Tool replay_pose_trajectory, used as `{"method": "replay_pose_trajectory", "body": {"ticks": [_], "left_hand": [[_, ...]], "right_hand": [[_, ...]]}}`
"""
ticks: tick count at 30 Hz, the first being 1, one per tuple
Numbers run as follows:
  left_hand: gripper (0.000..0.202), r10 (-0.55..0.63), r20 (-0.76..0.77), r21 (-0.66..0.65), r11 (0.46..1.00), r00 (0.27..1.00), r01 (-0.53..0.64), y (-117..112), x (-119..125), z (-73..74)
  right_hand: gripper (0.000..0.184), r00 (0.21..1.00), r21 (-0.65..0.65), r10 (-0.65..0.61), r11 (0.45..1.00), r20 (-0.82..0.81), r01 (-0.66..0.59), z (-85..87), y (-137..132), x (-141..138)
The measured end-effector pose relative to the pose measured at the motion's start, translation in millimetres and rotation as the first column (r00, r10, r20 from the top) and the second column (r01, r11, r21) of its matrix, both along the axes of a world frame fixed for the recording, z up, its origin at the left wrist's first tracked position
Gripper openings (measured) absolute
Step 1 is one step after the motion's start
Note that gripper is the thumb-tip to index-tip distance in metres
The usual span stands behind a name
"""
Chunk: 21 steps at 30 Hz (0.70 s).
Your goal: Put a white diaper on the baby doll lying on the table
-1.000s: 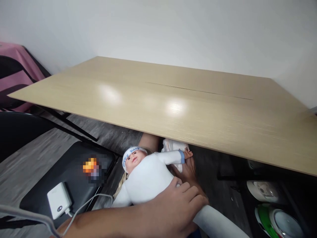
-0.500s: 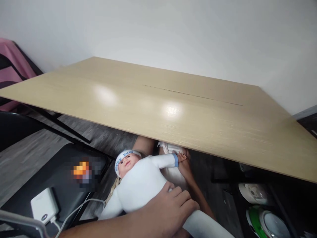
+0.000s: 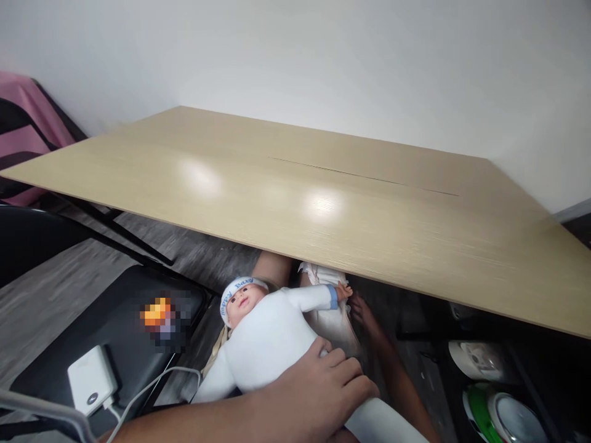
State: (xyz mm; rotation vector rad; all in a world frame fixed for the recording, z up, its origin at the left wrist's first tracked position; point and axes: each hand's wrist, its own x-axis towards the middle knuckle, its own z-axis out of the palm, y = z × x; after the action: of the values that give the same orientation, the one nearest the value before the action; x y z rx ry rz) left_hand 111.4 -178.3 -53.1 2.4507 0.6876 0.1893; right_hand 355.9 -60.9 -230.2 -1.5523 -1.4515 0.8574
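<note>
A baby doll (image 3: 265,338) in a white suit and a white cap with blue lettering lies face up on my lap, just below the near edge of the table. My left hand (image 3: 318,394) reaches in from the lower left and grips the doll around its waist. A crumpled white cloth (image 3: 330,317) sits under the doll's outstretched arm. My right hand (image 3: 365,312) is beneath the table edge, just right of the cloth and the doll's small hand, with its fingers stretched out and nothing in them.
A light wooden table (image 3: 323,184) fills the middle of the view, with a white wall behind it. At the left a black chair seat (image 3: 115,344) carries a white power bank (image 3: 91,386) and its cable. Pink fabric (image 3: 23,123) hangs far left. White and green round items (image 3: 498,412) lie lower right.
My right hand has drawn back to the right, away from the doll's hand and the white cloth it touched before. My left hand keeps its grip on the doll.
</note>
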Motion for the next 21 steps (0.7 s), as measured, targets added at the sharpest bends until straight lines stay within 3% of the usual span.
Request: {"method": "replay_pose_trajectory", "body": {"ticks": [3,6,8,10,12,14,17,18,20,21], "left_hand": [[0.055,-0.027,0.045,0.049,0.998,0.999,0.024,-0.5,-4.4,-3.1],[0.036,-0.055,0.080,0.115,0.992,0.995,0.046,-3.1,-7.4,-6.2],[0.025,-0.060,0.081,0.151,0.987,0.995,0.048,-5.5,-7.9,-5.7],[0.026,-0.067,0.071,0.161,0.985,0.995,0.055,-7.0,-8.1,-1.8],[0.029,-0.076,0.061,0.134,0.989,0.995,0.067,-7.1,-10.0,5.5],[0.031,-0.075,0.082,0.080,0.994,0.994,0.068,-7.4,-15.9,14.1],[0.040,-0.005,0.183,-0.043,0.999,0.983,0.013,-14.7,-37.1,19.1],[0.044,0.056,0.228,-0.085,0.996,0.972,-0.038,-20.6,-47.9,15.9],[0.043,0.286,0.320,-0.147,0.957,0.904,-0.250,-38.1,-74.2,0.6],[0.034,0.474,0.366,-0.163,0.880,0.801,-0.446,-49.0,-88.7,-10.9]], "right_hand": [[0.068,0.997,-0.003,-0.071,0.997,0.016,0.071,36.9,-26.2,19.6],[0.045,0.995,0.060,-0.072,0.996,0.066,0.068,86.1,-55.5,16.9],[0.025,0.970,0.187,0.060,0.977,0.234,-0.106,115.0,-67.5,-1.2],[0.017,0.910,0.293,0.212,0.899,0.357,-0.325,131.8,-67.6,-27.9],[0.030,0.816,0.257,0.336,0.833,0.470,-0.490,134.4,-56.2,-56.2],[0.045,0.694,0.128,0.428,0.793,0.579,-0.595,128.0,-38.5,-80.1],[0.033,0.529,-0.099,0.562,0.739,0.636,-0.667,119.5,-16.2,-104.0],[0.025,0.493,-0.159,0.603,0.719,0.627,-0.677,119.8,-12.2,-109.3],[0.014,0.449,-0.223,0.652,0.686,0.610,-0.693,125.6,-9.7,-117.2],[0.012,0.437,-0.223,0.662,0.672,0.609,-0.707,130.4,-10.6,-120.4]]}}
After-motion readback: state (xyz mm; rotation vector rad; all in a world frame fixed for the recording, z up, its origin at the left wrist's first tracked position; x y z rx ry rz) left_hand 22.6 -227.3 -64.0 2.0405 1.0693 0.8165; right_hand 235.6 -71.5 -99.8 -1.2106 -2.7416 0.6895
